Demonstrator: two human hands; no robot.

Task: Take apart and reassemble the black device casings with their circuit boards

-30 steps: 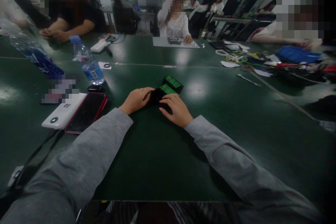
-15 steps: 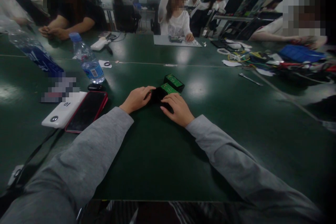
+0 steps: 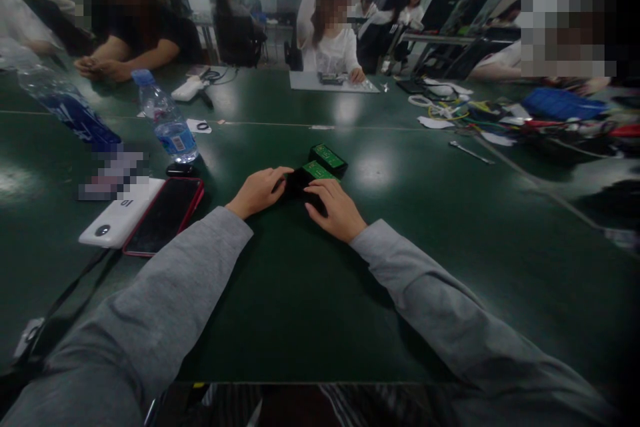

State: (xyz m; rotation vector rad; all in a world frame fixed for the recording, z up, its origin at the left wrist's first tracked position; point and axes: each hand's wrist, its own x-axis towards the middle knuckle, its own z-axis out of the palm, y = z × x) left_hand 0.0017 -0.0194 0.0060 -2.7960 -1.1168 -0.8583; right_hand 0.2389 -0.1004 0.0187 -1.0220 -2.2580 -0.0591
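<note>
Nearer green-topped block (image 3: 323,171) and black piece (image 3: 299,181) lie together at the middle of the tabletop (image 3: 280,307), between our two hands. We see the block's green top running lengthwise from far left to near right; the black piece adjoins its left end, too dark for us to make out its long axis. Just beyond, a farther green-topped block (image 3: 329,156) lies nearly parallel, its long axis slanting the same way.

Our left hand (image 3: 261,192) comes in from the left, fingers bent and close together, tips at the black piece's left edge. Our right hand (image 3: 337,208) reaches over from the near right, fingertips at the black piece and the block's near edge, thumb a narrow gap below the forefinger. We cannot tell whether either set of fingers grips or merely touches.

Farther left, we have a red-edged phone (image 3: 165,217) beside a white power bank (image 3: 120,213), with a water bottle (image 3: 175,137) standing behind them. Well off to the right lie a wrench (image 3: 471,152) and, beyond it, a heap of cables.
</note>
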